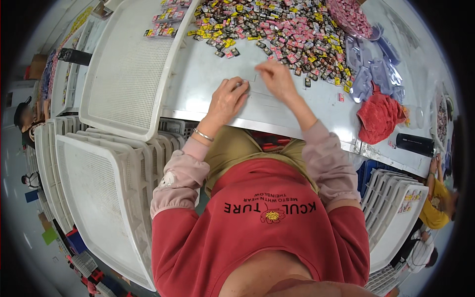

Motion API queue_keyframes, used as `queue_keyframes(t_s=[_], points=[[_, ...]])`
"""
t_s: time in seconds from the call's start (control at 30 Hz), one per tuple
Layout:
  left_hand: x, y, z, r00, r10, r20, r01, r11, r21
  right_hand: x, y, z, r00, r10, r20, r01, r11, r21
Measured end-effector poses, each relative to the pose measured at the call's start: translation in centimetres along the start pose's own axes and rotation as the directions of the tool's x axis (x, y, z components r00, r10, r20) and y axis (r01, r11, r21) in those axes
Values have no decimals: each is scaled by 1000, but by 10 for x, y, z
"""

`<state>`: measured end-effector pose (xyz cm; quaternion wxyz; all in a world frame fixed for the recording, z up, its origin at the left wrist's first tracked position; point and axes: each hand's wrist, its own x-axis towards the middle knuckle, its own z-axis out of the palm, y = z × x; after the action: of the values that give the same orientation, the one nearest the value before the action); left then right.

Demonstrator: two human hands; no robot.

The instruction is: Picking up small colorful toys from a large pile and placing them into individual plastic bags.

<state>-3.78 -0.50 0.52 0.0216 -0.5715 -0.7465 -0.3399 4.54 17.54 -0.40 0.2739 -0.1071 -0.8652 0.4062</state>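
Note:
My left hand (226, 100) rests on the white table (208, 74), fingers curled around the left end of a clear plastic piece (255, 83) lying flat. My right hand (277, 79) pinches the same clear piece at its upper right edge. Just beyond both hands spreads a large heap of small wrapped items (277, 24) in pink, yellow and black. Whether a small item sits between my fingers is not visible.
A white perforated tray (128, 69) lies left of the hands, with rows of small items (166, 20) at its far end. Stacked white trays (99, 188) stand lower left and lower right. Clear bags (376, 69), a red cloth (378, 116), a black cylinder (415, 143). Other people sit at both edges.

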Motion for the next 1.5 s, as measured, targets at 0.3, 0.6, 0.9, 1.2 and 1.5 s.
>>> queue_keyframes(t_s=[0.3,0.6,0.9,1.2,1.5], points=[[-2,19,24,989,-26,-148,14,996,-86,124,8,58,977,40,210,73,860,-506],[1,2,10,995,89,-45,-95,982,-164,101,9,24,996,55,74,-35,968,-249],[13,3,-7,993,-40,-108,21,985,-171,37,1,-35,862,432,264,-505,697,509],[24,-1,5,992,31,-124,-41,996,-83,18,-16,-61,776,511,370,-626,552,551],[22,1,1,997,-36,-65,25,987,-160,10,-2,-45,870,123,478,-181,980,77]])
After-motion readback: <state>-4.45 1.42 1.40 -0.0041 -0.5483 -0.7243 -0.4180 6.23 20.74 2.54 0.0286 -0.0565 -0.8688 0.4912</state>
